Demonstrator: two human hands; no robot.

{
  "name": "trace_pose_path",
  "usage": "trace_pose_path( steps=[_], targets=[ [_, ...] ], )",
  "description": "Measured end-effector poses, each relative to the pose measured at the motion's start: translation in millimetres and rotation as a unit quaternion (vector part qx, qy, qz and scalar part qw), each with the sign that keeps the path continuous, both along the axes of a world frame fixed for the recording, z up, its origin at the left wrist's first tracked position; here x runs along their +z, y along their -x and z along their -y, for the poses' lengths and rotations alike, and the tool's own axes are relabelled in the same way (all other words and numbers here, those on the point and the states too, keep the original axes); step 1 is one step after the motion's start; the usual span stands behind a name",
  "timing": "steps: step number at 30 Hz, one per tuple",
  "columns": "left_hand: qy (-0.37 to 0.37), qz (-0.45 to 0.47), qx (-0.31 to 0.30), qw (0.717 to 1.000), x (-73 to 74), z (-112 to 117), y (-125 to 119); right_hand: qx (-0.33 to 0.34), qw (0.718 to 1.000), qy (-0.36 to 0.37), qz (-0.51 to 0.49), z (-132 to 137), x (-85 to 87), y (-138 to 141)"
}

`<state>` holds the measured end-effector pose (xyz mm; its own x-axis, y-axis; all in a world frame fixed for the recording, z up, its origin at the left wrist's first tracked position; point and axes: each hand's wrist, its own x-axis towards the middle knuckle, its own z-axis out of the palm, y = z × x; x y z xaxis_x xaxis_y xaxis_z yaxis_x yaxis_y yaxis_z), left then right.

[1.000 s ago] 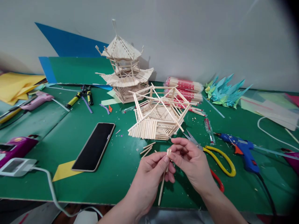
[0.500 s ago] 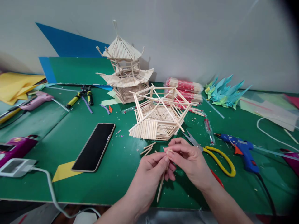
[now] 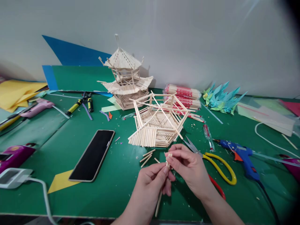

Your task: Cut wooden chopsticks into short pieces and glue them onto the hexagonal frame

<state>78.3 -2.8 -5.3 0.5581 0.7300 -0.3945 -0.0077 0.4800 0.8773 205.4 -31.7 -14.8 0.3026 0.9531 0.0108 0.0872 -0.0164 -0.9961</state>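
Observation:
Short wooden sticks (image 3: 169, 158) are pinched upright between the fingertips of my left hand (image 3: 153, 181) and my right hand (image 3: 185, 164); the fingers hide how many. Beneath my left hand a longer stick (image 3: 158, 204) slants toward the table's front edge; I cannot tell if it is held. Several cut stick pieces (image 3: 146, 157) lie just left of my fingers. Beyond my hands stands a six-sided stick frame (image 3: 159, 122), its front left side covered by a row of sticks. Scissors with yellow handles (image 3: 221, 168) lie beside my right hand.
Behind the frame stands a stick pagoda (image 3: 126, 78), with packs of sticks (image 3: 182, 93) to its right. A blue glue gun (image 3: 241, 153) lies right, its cord running forward. A phone (image 3: 93, 156) rests left, near a white cable (image 3: 44, 190) and yellow-handled pliers (image 3: 81, 102).
The view has tilted up slightly, so the scene sits lower. More of the short sticks now shows above my fingertips. Both hands remain together in the same pinch.

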Motion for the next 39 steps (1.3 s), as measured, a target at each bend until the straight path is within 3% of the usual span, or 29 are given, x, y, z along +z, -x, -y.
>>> trace_pose_path(
  steps=[14, 25, 39],
  targets=[
    [-0.001, -0.003, 0.018, 1.000, 0.6, 2, 0, -0.003, 1.000, -0.007, 0.002, 2, -0.5, 2],
    [0.171, 0.076, 0.014, 0.982, 2.1, 1, 1, -0.057, 0.998, 0.011, -0.032, -4, -7.6, -1],
    [0.098, 0.038, 0.030, 0.994, -9.5, 7, 0, -0.072, 0.995, 0.025, -0.058, -4, -11.1, 0]
  ],
)
